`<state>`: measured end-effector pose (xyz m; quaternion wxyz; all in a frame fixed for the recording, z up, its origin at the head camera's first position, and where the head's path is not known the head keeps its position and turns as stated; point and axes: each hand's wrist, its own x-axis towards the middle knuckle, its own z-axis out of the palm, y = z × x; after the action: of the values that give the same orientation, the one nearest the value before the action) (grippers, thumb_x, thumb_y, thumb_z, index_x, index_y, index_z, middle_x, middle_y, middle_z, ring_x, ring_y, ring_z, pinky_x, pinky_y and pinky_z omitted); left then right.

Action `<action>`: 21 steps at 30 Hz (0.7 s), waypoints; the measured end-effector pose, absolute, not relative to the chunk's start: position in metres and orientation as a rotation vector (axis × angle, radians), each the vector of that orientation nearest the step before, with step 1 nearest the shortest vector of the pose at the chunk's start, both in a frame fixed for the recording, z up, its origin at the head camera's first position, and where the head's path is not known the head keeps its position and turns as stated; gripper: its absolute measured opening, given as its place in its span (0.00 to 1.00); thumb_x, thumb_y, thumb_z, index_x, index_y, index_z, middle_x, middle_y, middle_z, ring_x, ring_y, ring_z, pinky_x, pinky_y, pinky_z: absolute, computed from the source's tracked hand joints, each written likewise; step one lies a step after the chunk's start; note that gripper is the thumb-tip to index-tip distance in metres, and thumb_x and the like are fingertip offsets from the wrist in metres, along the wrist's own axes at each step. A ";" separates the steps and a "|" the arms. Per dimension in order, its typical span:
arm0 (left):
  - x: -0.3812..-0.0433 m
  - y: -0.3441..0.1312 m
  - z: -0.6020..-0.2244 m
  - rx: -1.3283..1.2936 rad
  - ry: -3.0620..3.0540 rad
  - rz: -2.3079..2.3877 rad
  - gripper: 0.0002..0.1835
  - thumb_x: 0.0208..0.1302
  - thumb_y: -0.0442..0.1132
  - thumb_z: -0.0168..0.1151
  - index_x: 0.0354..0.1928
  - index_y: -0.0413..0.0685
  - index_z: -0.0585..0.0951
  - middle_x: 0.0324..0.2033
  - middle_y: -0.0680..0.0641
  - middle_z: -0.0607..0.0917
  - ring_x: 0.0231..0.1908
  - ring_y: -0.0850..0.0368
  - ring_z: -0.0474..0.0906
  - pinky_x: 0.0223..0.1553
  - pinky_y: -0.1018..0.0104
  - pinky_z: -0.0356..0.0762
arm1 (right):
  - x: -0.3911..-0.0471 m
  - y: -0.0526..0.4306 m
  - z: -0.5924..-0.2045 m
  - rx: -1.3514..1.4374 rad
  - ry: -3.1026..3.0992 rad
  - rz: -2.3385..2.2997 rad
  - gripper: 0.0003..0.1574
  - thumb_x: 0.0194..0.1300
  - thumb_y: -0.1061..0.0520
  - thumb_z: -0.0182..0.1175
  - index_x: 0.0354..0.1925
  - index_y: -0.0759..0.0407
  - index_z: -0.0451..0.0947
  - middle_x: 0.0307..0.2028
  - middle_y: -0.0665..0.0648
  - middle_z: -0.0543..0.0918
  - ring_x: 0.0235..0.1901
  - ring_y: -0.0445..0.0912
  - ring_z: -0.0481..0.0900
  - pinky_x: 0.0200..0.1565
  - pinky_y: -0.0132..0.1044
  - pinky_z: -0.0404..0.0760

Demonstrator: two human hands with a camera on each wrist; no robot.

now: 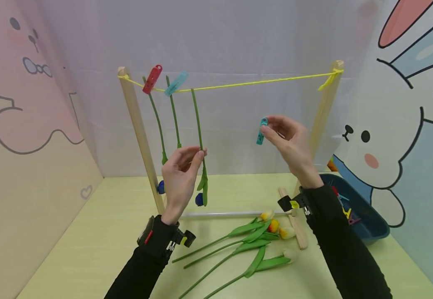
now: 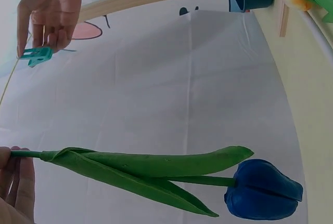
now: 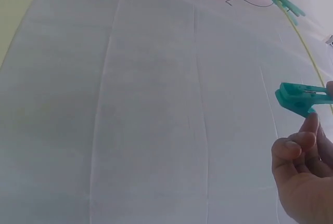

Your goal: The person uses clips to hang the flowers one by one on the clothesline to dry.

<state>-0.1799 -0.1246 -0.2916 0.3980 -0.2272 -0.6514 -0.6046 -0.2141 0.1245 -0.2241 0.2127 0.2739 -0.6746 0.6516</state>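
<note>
My left hand [image 1: 180, 178] pinches the green stem of a blue tulip [image 2: 263, 188], which hangs bloom down with its stem end at the yellow line [image 1: 253, 82]. Off to the right, my right hand [image 1: 291, 143] holds a teal clothespin [image 1: 262, 131] between thumb and fingers, below the line. The same clothespin [image 3: 299, 96] shows at the fingertips in the right wrist view. Left of the held tulip, a red clothespin [image 1: 152, 79] and a light blue clothespin [image 1: 176, 83] each fasten a stem to the line. My left hand partly hides those two hanging flowers.
Wooden posts [image 1: 135, 120] carry the line, joined low down by a pale rod [image 1: 235, 214]. Several yellow and white tulips [image 1: 253, 236] lie on the table [image 1: 100, 249]. A dark blue basin [image 1: 373, 222] with more clothespins stands at right, partly behind my right sleeve.
</note>
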 end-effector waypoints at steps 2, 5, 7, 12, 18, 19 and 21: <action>-0.177 -0.123 -0.286 -0.547 -1.671 -1.530 0.11 0.68 0.30 0.63 0.48 0.29 0.81 0.44 0.30 0.88 0.44 0.65 0.88 0.48 0.75 0.85 | -0.215 0.122 -0.219 0.789 -1.871 1.821 0.13 0.67 0.69 0.62 0.50 0.64 0.80 0.32 0.43 0.81 0.31 0.38 0.74 0.34 0.24 0.75; -0.178 -0.123 -0.282 -0.532 -1.681 -1.526 0.10 0.68 0.29 0.63 0.48 0.30 0.81 0.44 0.31 0.88 0.43 0.67 0.88 0.48 0.74 0.85 | -0.216 0.118 -0.211 0.827 -1.868 1.810 0.11 0.67 0.68 0.62 0.48 0.63 0.80 0.31 0.43 0.83 0.28 0.39 0.73 0.30 0.25 0.73; -0.179 -0.123 -0.281 -0.536 -1.682 -1.518 0.10 0.68 0.30 0.64 0.48 0.31 0.82 0.43 0.32 0.89 0.43 0.68 0.88 0.49 0.73 0.86 | -0.217 0.115 -0.205 0.846 -1.877 1.782 0.10 0.67 0.68 0.62 0.47 0.66 0.80 0.31 0.43 0.83 0.26 0.39 0.72 0.29 0.25 0.73; -0.181 -0.123 -0.276 -0.543 -1.690 -1.472 0.11 0.68 0.32 0.64 0.48 0.32 0.82 0.43 0.33 0.89 0.43 0.64 0.89 0.49 0.72 0.86 | -0.216 0.108 -0.188 0.841 -1.953 1.670 0.13 0.68 0.67 0.62 0.51 0.71 0.78 0.31 0.41 0.81 0.29 0.36 0.77 0.33 0.23 0.78; -0.183 -0.123 -0.272 -0.513 -1.696 -1.485 0.10 0.69 0.32 0.63 0.48 0.31 0.82 0.43 0.33 0.89 0.41 0.63 0.89 0.48 0.72 0.86 | -0.212 0.097 -0.171 0.845 -1.971 1.619 0.13 0.70 0.62 0.62 0.50 0.69 0.78 0.31 0.45 0.76 0.26 0.35 0.79 0.26 0.25 0.72; -0.183 -0.122 -0.272 -0.505 -1.698 -1.490 0.10 0.69 0.32 0.63 0.48 0.31 0.82 0.43 0.33 0.89 0.41 0.60 0.90 0.48 0.72 0.86 | -0.212 0.095 -0.169 0.848 -1.949 1.637 0.12 0.69 0.62 0.62 0.49 0.68 0.78 0.30 0.46 0.75 0.24 0.35 0.78 0.23 0.26 0.67; -0.184 -0.122 -0.271 -0.492 -1.702 -1.497 0.10 0.69 0.31 0.63 0.48 0.31 0.82 0.43 0.33 0.89 0.42 0.53 0.90 0.47 0.73 0.86 | -0.213 0.091 -0.165 0.853 -1.888 1.694 0.10 0.69 0.62 0.63 0.47 0.65 0.79 0.27 0.47 0.72 0.18 0.37 0.73 0.20 0.28 0.61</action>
<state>-0.1839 -0.1219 -0.2706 0.3996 -0.1944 -0.6728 -0.5915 -0.2126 0.0908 -0.1647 0.2304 0.3100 -0.6865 0.6160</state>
